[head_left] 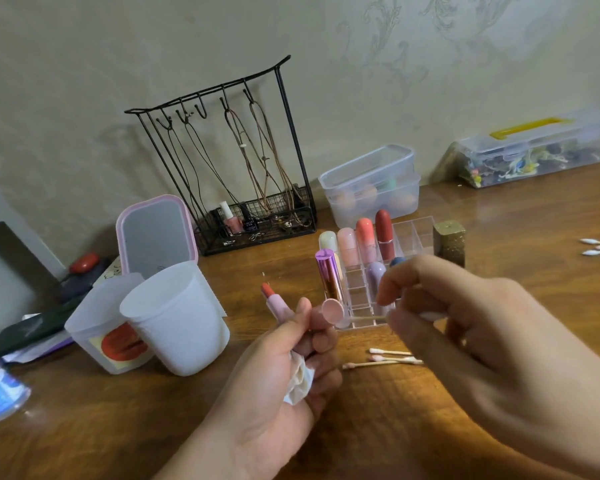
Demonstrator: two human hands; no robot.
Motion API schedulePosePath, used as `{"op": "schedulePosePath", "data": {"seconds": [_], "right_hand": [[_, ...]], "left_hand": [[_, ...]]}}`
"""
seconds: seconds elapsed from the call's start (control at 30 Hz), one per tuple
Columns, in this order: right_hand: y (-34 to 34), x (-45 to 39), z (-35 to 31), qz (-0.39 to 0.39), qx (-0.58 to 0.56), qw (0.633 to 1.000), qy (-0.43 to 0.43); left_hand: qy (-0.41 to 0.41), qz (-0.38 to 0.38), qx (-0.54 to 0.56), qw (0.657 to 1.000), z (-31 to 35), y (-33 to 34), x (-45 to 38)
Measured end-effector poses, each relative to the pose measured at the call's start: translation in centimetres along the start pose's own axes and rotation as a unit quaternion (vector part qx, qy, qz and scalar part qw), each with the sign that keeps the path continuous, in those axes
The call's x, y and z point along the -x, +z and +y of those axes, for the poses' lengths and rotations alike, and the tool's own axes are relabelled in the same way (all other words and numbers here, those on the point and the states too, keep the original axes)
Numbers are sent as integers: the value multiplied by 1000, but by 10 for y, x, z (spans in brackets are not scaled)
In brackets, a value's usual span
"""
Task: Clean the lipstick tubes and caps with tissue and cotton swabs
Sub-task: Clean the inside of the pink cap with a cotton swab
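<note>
Wooden tabletop (499, 216) against a pale patterned wall. Left hand (278, 368) grips an open pink lipstick (274, 301), its pink cap (333, 311) and a crumpled tissue (300, 382). Right hand (465, 323) pinches a cotton swab (368, 318) with its tip at the cap's mouth. Used swabs (385, 358) lie just below; a clear organizer (413, 233) of lipsticks stands behind, and two white cups (177, 327) stand to the left.

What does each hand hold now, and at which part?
The left hand grips an open lipstick by its base, its cap and a tissue. The right hand pinches a cotton swab near mid-stick.
</note>
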State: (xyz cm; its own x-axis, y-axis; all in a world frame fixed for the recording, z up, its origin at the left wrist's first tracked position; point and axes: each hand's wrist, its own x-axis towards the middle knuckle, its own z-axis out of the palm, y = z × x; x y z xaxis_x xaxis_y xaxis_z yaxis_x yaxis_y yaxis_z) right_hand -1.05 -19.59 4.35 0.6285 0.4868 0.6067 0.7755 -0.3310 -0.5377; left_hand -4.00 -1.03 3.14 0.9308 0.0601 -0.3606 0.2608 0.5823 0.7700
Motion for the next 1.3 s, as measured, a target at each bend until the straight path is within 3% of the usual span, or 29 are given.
{"op": "schedulePosePath", "data": {"seconds": [0.27, 0.4, 0.53, 0.67, 0.77, 0.83, 0.93, 1.13, 1.3], "right_hand": [[12, 3, 8, 10, 62, 996, 63], [9, 1, 7, 53, 112, 992, 22], [13, 3, 12, 40, 138, 990, 3], [13, 3, 10, -66, 46, 994, 70], [13, 2, 12, -13, -21, 998, 60], [14, 2, 15, 44, 27, 998, 39], [17, 3, 15, 58, 54, 997, 1], [17, 6, 5, 50, -151, 984, -77], [16, 4, 4, 110, -60, 986, -113]], "left_hand": [[39, 19, -69, 997, -3, 1, 1], [78, 31, -121, 989, -5, 0, 1], [127, 54, -152, 979, -7, 1, 2], [180, 68, -167, 967, -10, 1, 1], [203, 47, -217, 954, -16, 2, 1], [180, 41, -192, 964, -16, 3, 2], [102, 10, -125, 987, -11, 3, 3], [34, -30, 22, 999, -7, 7, 6], [27, -69, 46, 996, -7, 0, 2]]}}
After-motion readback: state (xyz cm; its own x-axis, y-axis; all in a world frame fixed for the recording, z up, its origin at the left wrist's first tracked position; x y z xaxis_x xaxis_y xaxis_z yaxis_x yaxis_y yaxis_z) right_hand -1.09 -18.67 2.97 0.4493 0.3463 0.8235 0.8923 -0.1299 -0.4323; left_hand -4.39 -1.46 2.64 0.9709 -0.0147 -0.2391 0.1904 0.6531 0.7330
